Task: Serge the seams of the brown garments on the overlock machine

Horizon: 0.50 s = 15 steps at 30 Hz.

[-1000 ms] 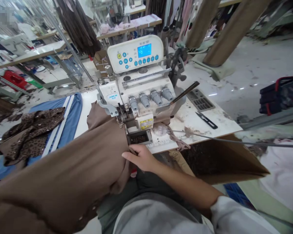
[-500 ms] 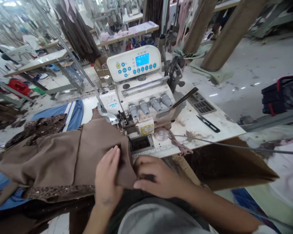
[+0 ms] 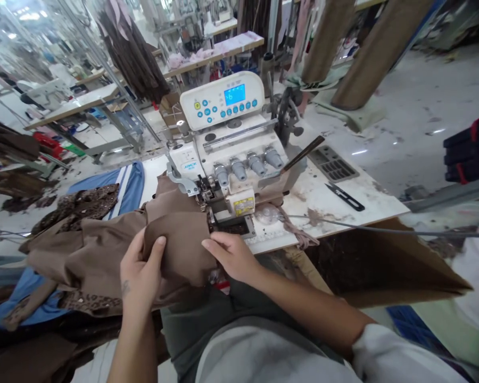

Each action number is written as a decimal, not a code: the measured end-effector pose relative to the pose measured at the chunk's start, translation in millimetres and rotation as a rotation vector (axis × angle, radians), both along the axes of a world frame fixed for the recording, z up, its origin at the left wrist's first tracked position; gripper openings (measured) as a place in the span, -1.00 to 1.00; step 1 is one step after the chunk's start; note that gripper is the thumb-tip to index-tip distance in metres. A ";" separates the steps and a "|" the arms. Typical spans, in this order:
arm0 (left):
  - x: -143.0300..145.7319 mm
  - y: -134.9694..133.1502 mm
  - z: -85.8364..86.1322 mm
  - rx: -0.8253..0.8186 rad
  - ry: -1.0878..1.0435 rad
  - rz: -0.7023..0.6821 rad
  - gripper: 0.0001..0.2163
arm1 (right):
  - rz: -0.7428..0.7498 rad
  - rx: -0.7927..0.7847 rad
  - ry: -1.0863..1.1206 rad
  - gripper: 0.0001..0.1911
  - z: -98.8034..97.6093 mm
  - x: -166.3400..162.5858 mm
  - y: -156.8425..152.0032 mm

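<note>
A brown fabric garment piece [image 3: 183, 247] lies before the white overlock sewing machine [image 3: 223, 138], its upper edge close to the presser foot. My left hand [image 3: 141, 268] pinches a folded edge of the fabric, thumb on top and the other fingers behind. Holding the right edge just below the needle area is my right hand [image 3: 233, 255], closed with thumb and forefinger together. More of the brown cloth spreads left over leopard-print fabric [image 3: 90, 302]. The machine's display panel [image 3: 234, 94] is lit blue.
Black thread snips [image 3: 345, 197] lie on the white table [image 3: 367, 213], right of the machine. Nearby are tweezers [image 3: 303, 154] and a cord [image 3: 383, 229]. Blue striped fabric [image 3: 133, 186] is at the left. An open cardboard box [image 3: 399, 266] stands below the table's right edge.
My left hand has moved left and turned up a fold of the brown fabric. My right hand has risen slightly and now pinches the right edge higher up. The view has shifted a little.
</note>
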State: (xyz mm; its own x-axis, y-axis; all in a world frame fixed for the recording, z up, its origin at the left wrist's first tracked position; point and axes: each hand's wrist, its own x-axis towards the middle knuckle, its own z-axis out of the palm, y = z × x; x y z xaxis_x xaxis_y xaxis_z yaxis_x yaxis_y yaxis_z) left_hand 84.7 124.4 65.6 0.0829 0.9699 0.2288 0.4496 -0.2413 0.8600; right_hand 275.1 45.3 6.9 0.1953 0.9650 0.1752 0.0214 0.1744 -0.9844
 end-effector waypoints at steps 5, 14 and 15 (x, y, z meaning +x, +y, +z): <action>6.9 -5.4 5.3 0.543 0.330 -0.154 -0.69 | -0.178 0.127 -0.134 -0.65 -5.3 9.8 -0.2; 45.4 -0.3 6.8 0.730 0.531 -0.557 -0.61 | -0.005 0.021 -0.055 -0.50 -8.1 5.0 -1.3; 47.8 -0.3 6.4 0.742 0.565 -0.531 -0.62 | -0.001 0.006 -0.050 -0.49 -10.7 5.2 -4.0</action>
